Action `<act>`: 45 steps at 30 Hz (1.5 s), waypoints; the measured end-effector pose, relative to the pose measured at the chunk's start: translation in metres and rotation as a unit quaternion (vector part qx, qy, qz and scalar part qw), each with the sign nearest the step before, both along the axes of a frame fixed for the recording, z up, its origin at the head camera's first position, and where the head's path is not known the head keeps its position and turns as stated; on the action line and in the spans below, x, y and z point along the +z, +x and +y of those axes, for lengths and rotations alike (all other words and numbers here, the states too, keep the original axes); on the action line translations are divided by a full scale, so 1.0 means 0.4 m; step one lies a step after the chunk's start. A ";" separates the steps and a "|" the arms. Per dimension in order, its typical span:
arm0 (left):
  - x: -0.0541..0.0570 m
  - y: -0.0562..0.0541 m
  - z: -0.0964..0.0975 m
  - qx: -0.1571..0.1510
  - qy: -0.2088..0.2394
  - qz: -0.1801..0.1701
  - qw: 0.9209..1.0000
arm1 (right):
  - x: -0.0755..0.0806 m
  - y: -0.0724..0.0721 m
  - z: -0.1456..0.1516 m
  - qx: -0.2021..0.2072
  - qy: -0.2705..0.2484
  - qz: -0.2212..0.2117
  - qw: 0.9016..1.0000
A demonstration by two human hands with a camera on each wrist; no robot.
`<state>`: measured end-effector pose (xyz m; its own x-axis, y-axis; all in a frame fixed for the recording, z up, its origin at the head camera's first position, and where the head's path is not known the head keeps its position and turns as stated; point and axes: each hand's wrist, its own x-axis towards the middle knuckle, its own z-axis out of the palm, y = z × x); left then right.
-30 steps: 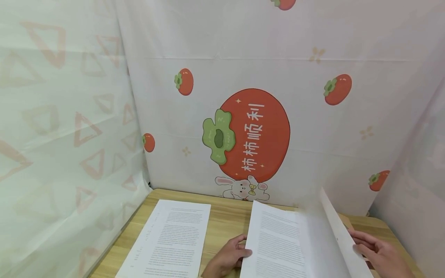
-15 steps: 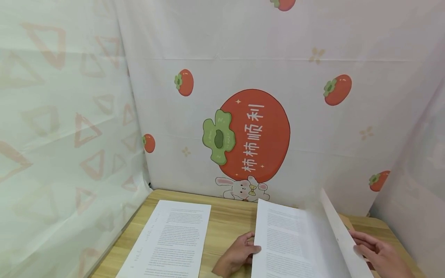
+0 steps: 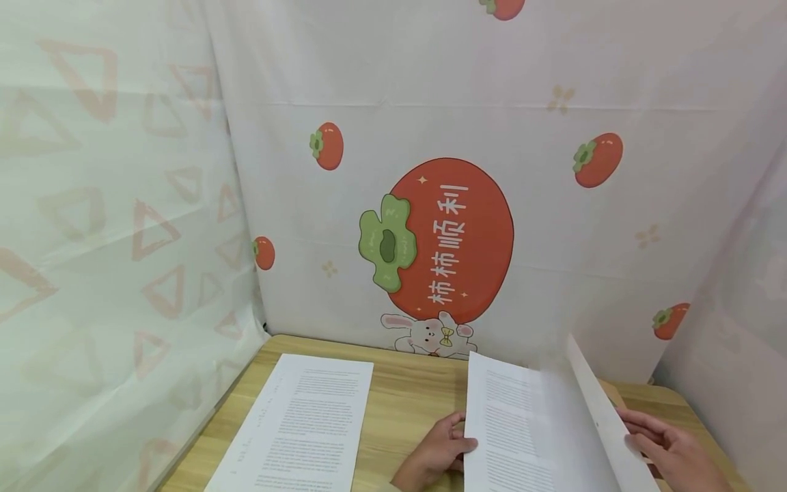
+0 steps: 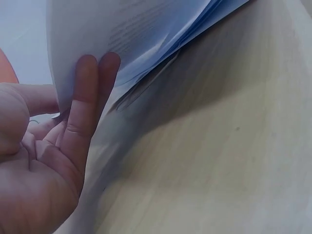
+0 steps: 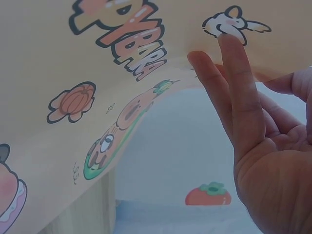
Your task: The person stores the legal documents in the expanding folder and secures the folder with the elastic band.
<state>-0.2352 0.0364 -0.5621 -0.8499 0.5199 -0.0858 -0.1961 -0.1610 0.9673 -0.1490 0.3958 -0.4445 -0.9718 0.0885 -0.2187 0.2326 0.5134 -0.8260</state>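
My left hand (image 3: pixel 433 451) pinches the left edge of some printed sheets (image 3: pixel 507 424), thumb in front and fingers behind. In the left wrist view those sheets (image 4: pixel 151 22) bow upward off the tabletop. To their right stands a raised folder cover (image 3: pixel 605 424), white on the inside. My right hand (image 3: pixel 670 447) holds its outer edge between thumb and fingers. Seen from the right wrist, the outside of the cover (image 5: pixel 73 63) is tan with cartoon animals and lettering. Where the sheets meet the folder is hidden from me.
Another printed sheet (image 3: pixel 301 424) lies flat on the left of the wooden table (image 3: pixel 393 383). A white cloth with red persimmons (image 3: pixel 473 232) hangs behind the table, and a cloth with triangles (image 3: pixel 154 232) hangs at the left.
My left hand has shifted right together with the printed sheets, bringing them closer to the raised cover. My right hand and the cover have stayed almost still.
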 end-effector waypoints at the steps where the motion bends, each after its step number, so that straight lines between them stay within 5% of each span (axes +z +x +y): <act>1: 0.000 0.003 0.004 0.001 0.002 0.000 1.000 | 0.001 0.000 0.001 0.000 -0.002 -0.001 1.000; 11: -0.002 0.020 0.039 0.005 0.003 0.005 1.000 | -0.007 -0.002 0.005 -0.019 -0.027 -0.008 0.999; 21: 0.002 0.038 0.073 -0.028 0.003 -0.002 1.000 | -0.013 -0.005 0.004 -0.029 -0.001 -0.003 1.000; 29: -0.002 0.045 0.085 0.017 -0.004 0.017 1.000 | -0.008 -0.007 -0.001 -0.032 -0.004 0.001 0.999; 45: 0.002 0.053 0.100 -0.021 0.000 0.042 0.999 | -0.004 -0.003 0.000 -0.027 0.003 -0.004 1.000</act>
<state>-0.2141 0.0763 -0.5612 -0.8319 0.5547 -0.0146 -0.1204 -0.1548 0.9806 -0.1500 0.3958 -0.4462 -0.9641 0.1414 -0.2249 0.2656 0.5053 -0.8211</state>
